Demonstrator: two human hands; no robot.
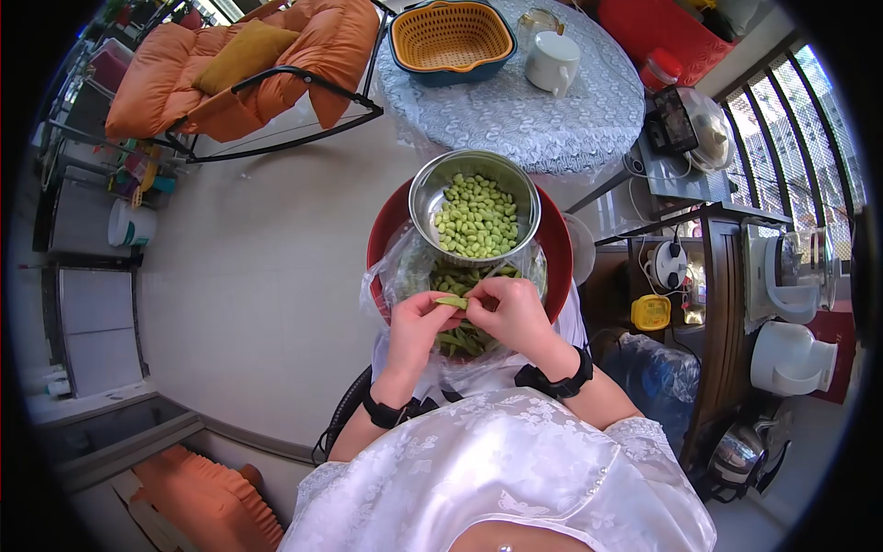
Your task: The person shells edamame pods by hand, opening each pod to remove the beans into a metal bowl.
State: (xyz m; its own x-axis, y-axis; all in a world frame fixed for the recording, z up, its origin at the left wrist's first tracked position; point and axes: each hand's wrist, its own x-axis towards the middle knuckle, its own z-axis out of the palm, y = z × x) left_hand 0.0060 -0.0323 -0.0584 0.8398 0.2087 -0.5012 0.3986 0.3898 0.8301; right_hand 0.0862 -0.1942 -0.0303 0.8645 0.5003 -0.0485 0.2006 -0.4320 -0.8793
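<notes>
My left hand (420, 320) pinches one end of a green bean pod (452, 302). At the pod's other end, the fingers of my right hand (501, 311) are closed on it. Beneath both hands lie more pods (460, 342) in a clear plastic bag (405, 262), inside a red basin (556, 248). A steel pot (426, 230) holding many shelled green beans (475, 216) sits at the far side of the basin, just beyond my hands. Part of the pod is hidden by my fingertips.
Beyond the pot, a round table with a lace cloth (543, 126) bears an orange and blue basket (452, 37) and a white mug (553, 63). An orange rocking chair (317, 41) stands at upper left. To the right is a wooden cabinet (722, 304) with appliances.
</notes>
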